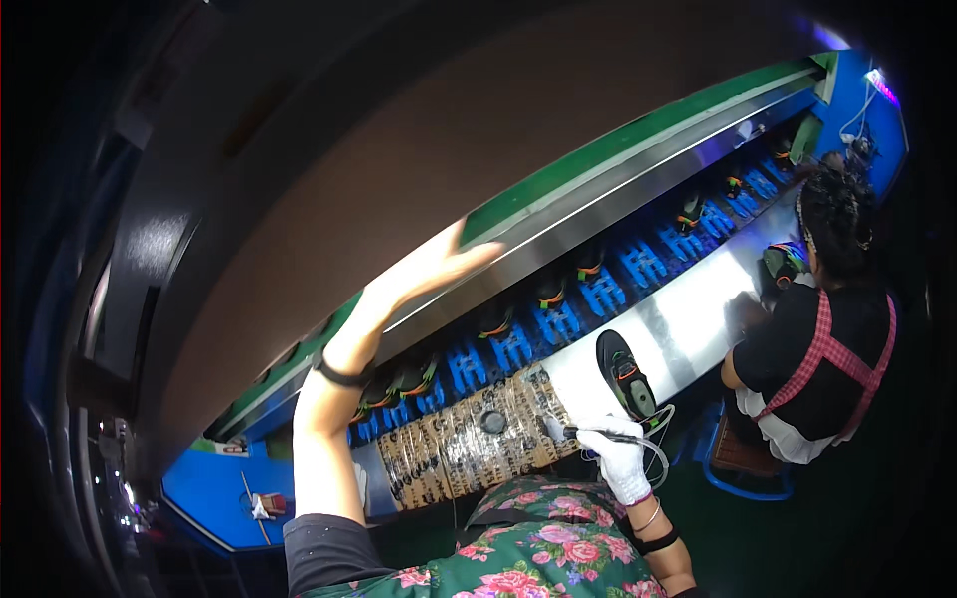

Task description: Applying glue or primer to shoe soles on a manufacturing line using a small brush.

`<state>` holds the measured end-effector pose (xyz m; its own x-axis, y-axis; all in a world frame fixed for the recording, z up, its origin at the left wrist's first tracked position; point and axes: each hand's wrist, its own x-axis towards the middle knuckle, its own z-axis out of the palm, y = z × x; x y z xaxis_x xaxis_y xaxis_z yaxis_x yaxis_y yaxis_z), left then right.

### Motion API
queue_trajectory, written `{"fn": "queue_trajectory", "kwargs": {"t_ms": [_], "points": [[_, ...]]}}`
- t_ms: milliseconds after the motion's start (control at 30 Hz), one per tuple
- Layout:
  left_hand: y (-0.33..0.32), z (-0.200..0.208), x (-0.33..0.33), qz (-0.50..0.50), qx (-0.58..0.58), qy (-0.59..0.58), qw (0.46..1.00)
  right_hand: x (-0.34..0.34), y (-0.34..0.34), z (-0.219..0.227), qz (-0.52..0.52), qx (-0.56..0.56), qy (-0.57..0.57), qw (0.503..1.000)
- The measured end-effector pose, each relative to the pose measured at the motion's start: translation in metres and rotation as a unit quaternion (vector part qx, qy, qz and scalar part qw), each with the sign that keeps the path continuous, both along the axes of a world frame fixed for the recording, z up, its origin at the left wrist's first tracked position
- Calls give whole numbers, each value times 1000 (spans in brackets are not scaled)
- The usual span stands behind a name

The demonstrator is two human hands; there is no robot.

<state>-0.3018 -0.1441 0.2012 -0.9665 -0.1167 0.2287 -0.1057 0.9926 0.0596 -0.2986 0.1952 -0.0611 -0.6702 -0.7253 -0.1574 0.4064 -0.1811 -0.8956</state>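
Note:
My bare left hand (431,271) is raised over the metal rail, its thumb stretched out. The fingers reach up to the brown panel, where their tips are hard to make out; nothing shows in the hand. In a white glove, my right hand (618,460) is closed round a slim dark pen-like tool (602,436) that points left over the bench edge. A thin white cord (661,450) loops beside that hand. Just beyond it lies a dark shoe (625,371) with orange and green trim, on the white bench top (576,384).
Taped cardboard (449,448) covers the bench in front of me, with a dark round piece (492,423) on it. Behind runs a row of blue racks (555,321) with several shoes. At right a co-worker (832,329) sits by another shoe (784,264). A brown panel (399,169) overhangs.

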Motion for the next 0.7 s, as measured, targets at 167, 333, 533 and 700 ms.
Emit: {"fn": "queue_trajectory", "kwargs": {"t_ms": [167,333,533,700], "points": [[-75,-36,97,257,243,-34,935,7,-13,-24,72,-12,20,997],[-112,-70,100,274,296,-4,915,9,-27,-21,120,-12,-19,992],[-161,-81,46,130,312,0,941,0,-33,-34,115,20,-15,993],[-182,-88,-43,67,291,-3,954,-4,-34,-40,71,25,-25,997]]}}
